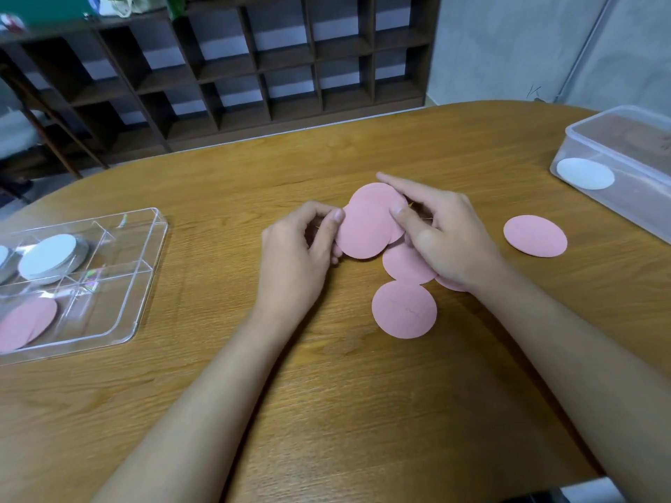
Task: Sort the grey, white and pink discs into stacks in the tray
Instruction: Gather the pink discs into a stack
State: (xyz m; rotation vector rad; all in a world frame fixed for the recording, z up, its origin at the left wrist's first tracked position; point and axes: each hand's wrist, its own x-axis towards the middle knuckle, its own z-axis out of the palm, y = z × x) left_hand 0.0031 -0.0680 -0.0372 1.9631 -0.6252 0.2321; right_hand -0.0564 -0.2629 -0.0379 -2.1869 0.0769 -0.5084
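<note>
Mid-table, the left hand [301,245] and right hand [443,230] both pinch a fan of thin, flat, matte pink round discs [363,230]. Loose pink discs [404,309] lie on the wooden table [326,393] at 5 and 3 o'clock. The clear plastic tray [145,285] is at 9 o'clock.

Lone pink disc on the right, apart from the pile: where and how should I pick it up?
The disc lies flat on the table, looks thin, and nothing touches it. So probably take its left rim from above with the right hand, the closest, once free: lift the edge with a fingertip, then pinch.
</note>
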